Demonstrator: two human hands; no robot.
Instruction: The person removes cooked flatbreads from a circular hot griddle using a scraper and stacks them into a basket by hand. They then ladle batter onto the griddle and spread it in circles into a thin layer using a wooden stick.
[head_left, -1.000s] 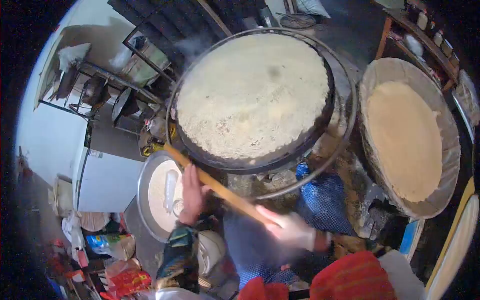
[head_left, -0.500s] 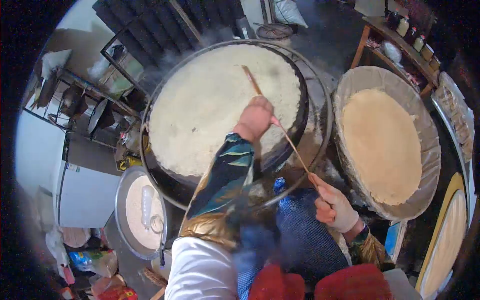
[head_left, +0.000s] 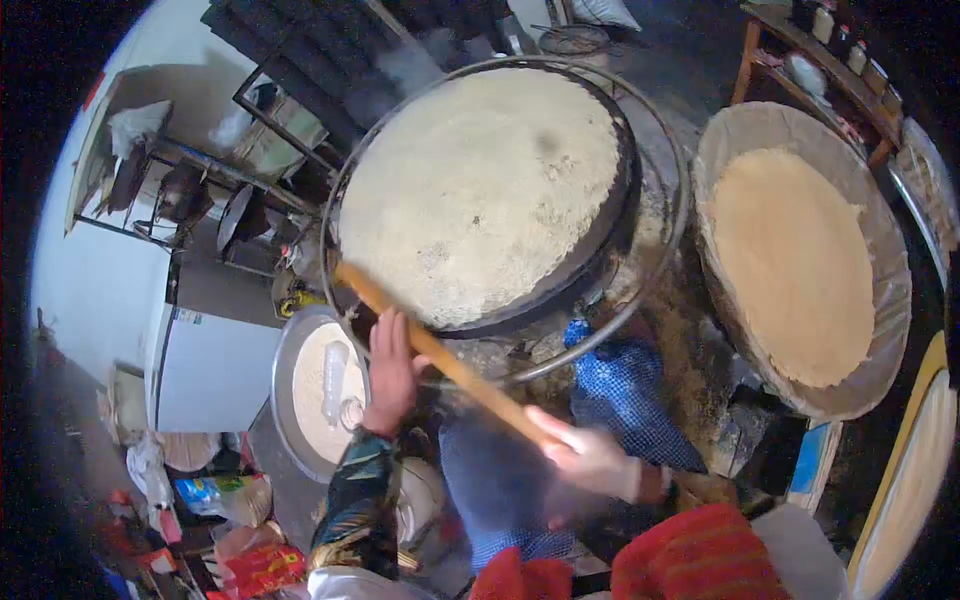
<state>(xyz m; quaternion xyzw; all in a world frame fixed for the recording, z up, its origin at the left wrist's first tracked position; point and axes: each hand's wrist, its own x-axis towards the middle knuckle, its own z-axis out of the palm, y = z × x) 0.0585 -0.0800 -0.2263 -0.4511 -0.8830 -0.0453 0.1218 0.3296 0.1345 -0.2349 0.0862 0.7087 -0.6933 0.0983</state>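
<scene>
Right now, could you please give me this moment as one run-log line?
left hand: fingers extended, at wooden stick | right hand: gripping the stick's near end | round griddle: coated with pale layer

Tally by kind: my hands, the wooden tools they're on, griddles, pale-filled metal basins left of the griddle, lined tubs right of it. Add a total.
Hands: 2 (left hand, right hand)
Wooden tool: 1
Griddle: 1
Metal basin: 1
Lined tub: 1
Total: 6
</scene>
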